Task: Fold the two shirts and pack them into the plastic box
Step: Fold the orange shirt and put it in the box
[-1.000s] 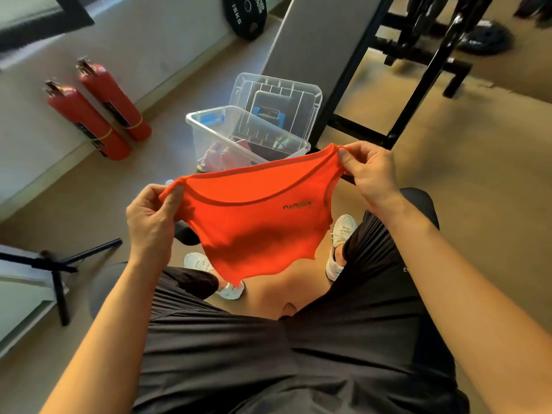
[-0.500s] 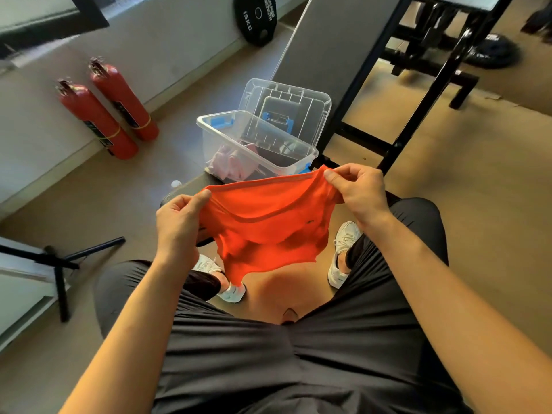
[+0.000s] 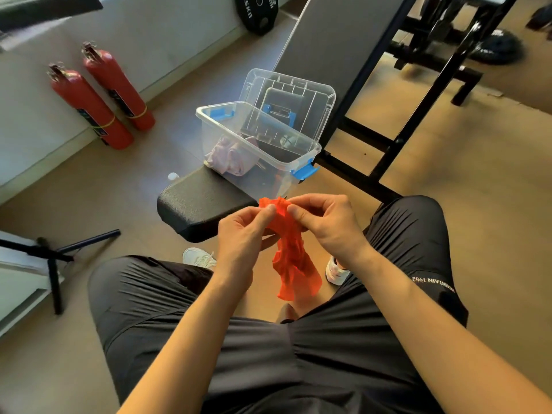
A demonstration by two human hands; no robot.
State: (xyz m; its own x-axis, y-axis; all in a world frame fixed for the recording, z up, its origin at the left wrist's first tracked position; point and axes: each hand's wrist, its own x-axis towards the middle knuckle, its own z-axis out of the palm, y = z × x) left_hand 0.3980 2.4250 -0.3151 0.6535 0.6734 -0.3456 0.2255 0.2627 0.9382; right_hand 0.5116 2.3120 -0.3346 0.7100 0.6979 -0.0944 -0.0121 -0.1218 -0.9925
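Hands [image 3: 294,227] around crumpled orange shirt [image 3: 291,258]

Your view is warmly lit and fairly bright — a soft sheen on the floor [image 3: 493,180] at right. Wide-angle bending curves the edges — the top corners look slightly smeared.

Orange shirt [image 3: 288,249]: thin cloth, matt, crumpled into fine wrinkles.
Box [image 3: 227,127]: clear plastic, smooth, glossy at rim; blue plastic clips [image 3: 304,170].
Lid [image 3: 298,91]: same clear plastic, ribbed.
Pink shirt [image 3: 231,155] in box: soft matt cloth, bunched.
Bench pad [image 3: 203,201]: black, finely grained, leather-like, dull sheen at near edge; frame [image 3: 418,109] black painted metal, semi-gloss.
Shorts [image 3: 268,354]: dark grey cloth, smooth, slight sheen, creased.
Two red cylinders [image 3: 101,94]: glossy paint.
Floor [image 3: 493,204]: smooth, matt.
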